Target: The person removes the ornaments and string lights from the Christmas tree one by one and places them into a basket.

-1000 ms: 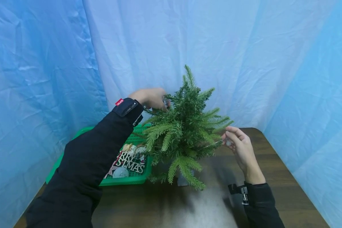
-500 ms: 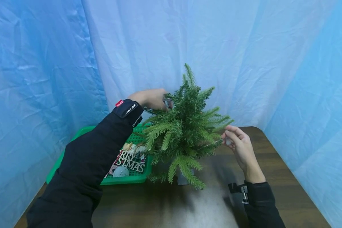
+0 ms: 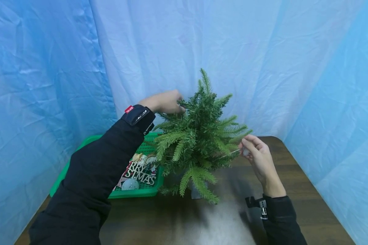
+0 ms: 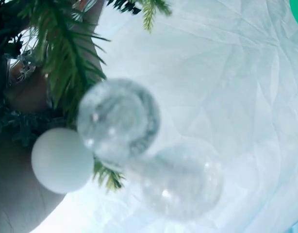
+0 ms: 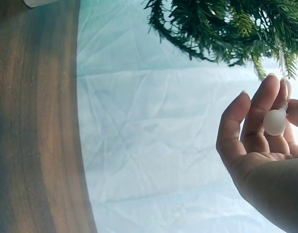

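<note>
A small artificial Christmas tree (image 3: 199,136) stands upright on a grey base (image 3: 196,193). My left hand (image 3: 168,102) reaches to its upper left side, fingertips among the branches, holding thin clear wire of a light string. Around that hand, the left wrist view shows a white ball bulb (image 4: 61,160) and blurred clear balls (image 4: 119,119). On the tree's right side, my right hand (image 3: 259,160) pinches the clear wire between thumb and fingers. One white bulb (image 5: 274,122) hangs there in front of its curled fingers. Branches hide part of the left fingers.
Left of the tree, a green plastic basket (image 3: 135,194) holds ornaments, including a wooden letter sign (image 3: 139,174) and a pale round piece (image 3: 130,184). My left sleeve covers part of it. Blue cloth (image 3: 184,44) hangs behind and beside the brown wooden table (image 3: 294,190).
My left hand has risen slightly and turned, its fingertips deeper in the branches; the shiny clear bit seen beside it is now hidden. The treetop has shifted slightly right. My right hand stays put.
</note>
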Available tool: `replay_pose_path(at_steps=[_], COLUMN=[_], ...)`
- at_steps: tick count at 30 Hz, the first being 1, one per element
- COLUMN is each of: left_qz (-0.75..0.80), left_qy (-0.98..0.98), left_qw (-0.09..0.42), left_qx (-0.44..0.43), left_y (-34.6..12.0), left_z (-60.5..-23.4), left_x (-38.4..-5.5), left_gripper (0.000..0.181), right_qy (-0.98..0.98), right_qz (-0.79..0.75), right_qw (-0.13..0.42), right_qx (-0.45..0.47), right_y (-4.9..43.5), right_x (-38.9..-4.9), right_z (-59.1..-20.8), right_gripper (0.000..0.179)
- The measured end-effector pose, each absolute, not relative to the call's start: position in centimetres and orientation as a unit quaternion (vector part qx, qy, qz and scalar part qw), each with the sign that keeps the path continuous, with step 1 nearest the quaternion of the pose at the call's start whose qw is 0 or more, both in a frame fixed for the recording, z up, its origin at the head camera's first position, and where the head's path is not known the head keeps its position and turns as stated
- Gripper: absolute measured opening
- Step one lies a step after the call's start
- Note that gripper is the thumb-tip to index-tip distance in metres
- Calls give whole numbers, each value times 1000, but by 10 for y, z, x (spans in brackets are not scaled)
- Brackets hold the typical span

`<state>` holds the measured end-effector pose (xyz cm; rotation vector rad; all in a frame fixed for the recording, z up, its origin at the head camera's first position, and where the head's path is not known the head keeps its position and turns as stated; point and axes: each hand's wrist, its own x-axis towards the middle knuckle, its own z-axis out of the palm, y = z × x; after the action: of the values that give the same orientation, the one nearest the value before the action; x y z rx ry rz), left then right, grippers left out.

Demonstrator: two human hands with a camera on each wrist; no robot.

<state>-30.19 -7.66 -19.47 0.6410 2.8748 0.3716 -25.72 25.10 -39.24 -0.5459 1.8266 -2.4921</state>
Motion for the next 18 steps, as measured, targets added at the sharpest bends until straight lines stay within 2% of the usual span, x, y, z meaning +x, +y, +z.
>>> replay_pose_path(at_steps=[5, 10, 14, 18], left_qz=[101, 115, 160, 181], left_qy=[959, 954, 954, 954], left_qw=[73, 64, 74, 79], left_qx=[255, 270, 245, 227], left_y=[-74, -73, -75, -75], left_z=[-184, -178, -177, -178], left_x=[-304, -307, -310, -312], left_gripper=[35, 27, 30, 25], right_qy=[568, 555, 546, 558], right_qz=[-801, -808, -816, -810], right_qw=[3, 5, 12, 7], right_qx=[-189, -195, -190, -181], right_y=[252, 252, 251, 251], right_x=[-255, -255, -256, -257], right_z=[-389, -387, -386, -386], right_gripper=[15, 16, 17, 16])
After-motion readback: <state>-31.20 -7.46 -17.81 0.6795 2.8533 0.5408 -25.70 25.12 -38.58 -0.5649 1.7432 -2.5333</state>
